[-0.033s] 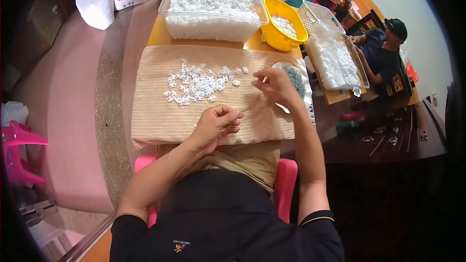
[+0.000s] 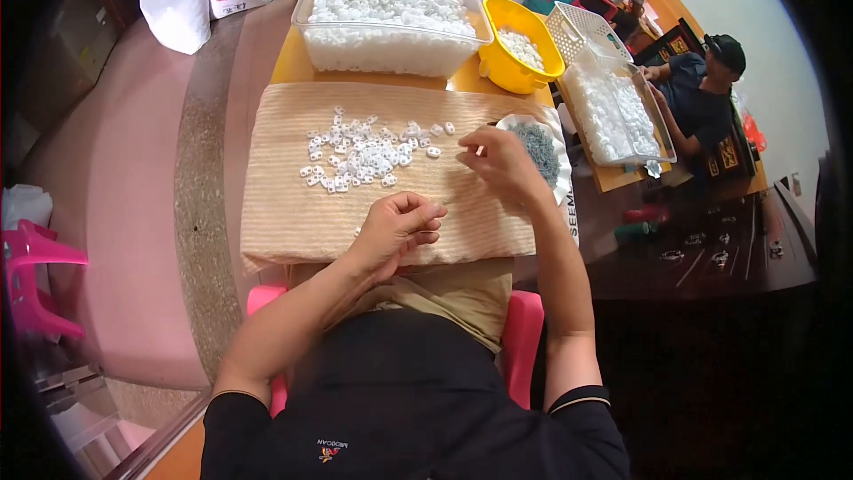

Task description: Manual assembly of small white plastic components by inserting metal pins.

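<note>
My left hand (image 2: 402,224) is above the near part of a tan striped cloth, thumb and fingertips pressed together. Whatever sits in that pinch is too small or hidden to name. To its right and farther off, my right hand (image 2: 504,160) hovers over the cloth with bent fingers, thumb and forefinger drawn toward each other. I cannot make out a thing between them. Beside it lies a white scalloped dish (image 2: 566,180) of small grey pieces (image 2: 537,149). Left of the right hand, small white plastic pieces with two dark holes (image 2: 373,156) lie in a loose heap.
Behind the cloth (image 2: 284,222) stand a clear tub (image 2: 391,52) full of white pieces and a yellow basin (image 2: 511,76). On the right are another clear bin (image 2: 633,158) and a seated person (image 2: 702,93). A pink stool (image 2: 40,280) is at far left.
My right hand has shifted slightly left and nearer, off the dish, so more of the grey pieces and the dish's rim show. My left hand keeps its place.
</note>
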`<state>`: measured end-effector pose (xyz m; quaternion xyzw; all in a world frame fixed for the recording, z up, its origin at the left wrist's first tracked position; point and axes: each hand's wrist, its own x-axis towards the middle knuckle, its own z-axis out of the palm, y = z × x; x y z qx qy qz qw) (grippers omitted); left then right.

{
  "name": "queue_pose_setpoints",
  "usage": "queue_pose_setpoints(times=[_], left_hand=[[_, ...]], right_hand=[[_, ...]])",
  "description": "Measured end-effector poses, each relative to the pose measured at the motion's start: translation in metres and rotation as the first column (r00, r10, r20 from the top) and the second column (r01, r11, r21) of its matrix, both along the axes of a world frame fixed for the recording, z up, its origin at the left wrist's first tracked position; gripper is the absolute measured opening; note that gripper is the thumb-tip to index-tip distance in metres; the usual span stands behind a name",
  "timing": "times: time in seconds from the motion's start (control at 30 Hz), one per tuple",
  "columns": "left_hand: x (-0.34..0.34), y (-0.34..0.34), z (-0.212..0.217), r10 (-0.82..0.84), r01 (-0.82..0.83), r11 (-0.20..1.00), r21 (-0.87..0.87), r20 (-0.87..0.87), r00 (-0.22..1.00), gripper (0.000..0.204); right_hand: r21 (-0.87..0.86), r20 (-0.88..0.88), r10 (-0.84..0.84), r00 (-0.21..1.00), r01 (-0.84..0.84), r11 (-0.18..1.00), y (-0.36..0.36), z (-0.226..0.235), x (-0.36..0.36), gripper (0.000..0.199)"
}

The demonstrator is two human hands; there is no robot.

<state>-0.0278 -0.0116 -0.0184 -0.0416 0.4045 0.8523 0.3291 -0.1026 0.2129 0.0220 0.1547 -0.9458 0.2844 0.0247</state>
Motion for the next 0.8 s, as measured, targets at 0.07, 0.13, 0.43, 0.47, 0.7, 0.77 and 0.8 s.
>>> queue_pose_setpoints(times=[0.07, 0.13, 0.43, 0.47, 0.7, 0.77, 0.8], left_hand=[[0.001, 0.001, 0.000, -0.005, 0.005, 1.000, 0.003, 0.000, 1.000, 0.011], [0.001, 0.001, 0.000, -0.011, 0.011, 1.000, -0.017, 0.006, 1.000, 0.011], [0.003, 0.001, -0.004, 0.005, -0.005, 1.000, -0.010, 0.023, 1.000, 0.011], [0.003, 0.001, -0.004, 0.006, -0.006, 1.000, -0.008, 0.024, 1.000, 0.011], [0.003, 0.001, -0.002, 0.007, -0.006, 1.000, -0.014, 0.035, 0.999, 0.012], [0.003, 0.002, -0.002, 0.012, -0.011, 1.000, -0.015, 0.035, 0.999, 0.011], [0.003, 0.002, -0.001, 0.033, -0.033, 0.999, -0.010, 0.038, 0.999, 0.011]], right_hand=[[0.079, -0.026, 0.022, 0.999, -0.020, 0.997, -0.009, -0.003, 0.001, 0.021], [0.160, -0.055, 0.024, 0.998, -0.015, 0.987, -0.013, -0.010, -0.001, 0.018], [0.259, -0.089, -0.020, 0.996, 0.043, 0.965, -0.049, -0.026, -0.010, 0.019], [0.260, -0.088, -0.018, 0.996, 0.041, 0.965, -0.052, -0.027, -0.011, 0.019], [0.265, -0.135, -0.071, 0.988, 0.105, 0.958, -0.057, -0.034, -0.011, 0.020], [0.241, -0.156, -0.062, 0.986, 0.098, 0.966, -0.055, -0.035, -0.008, 0.019], [0.154, -0.213, -0.059, 0.975, 0.093, 0.984, -0.053, -0.035, -0.004, 0.016]])
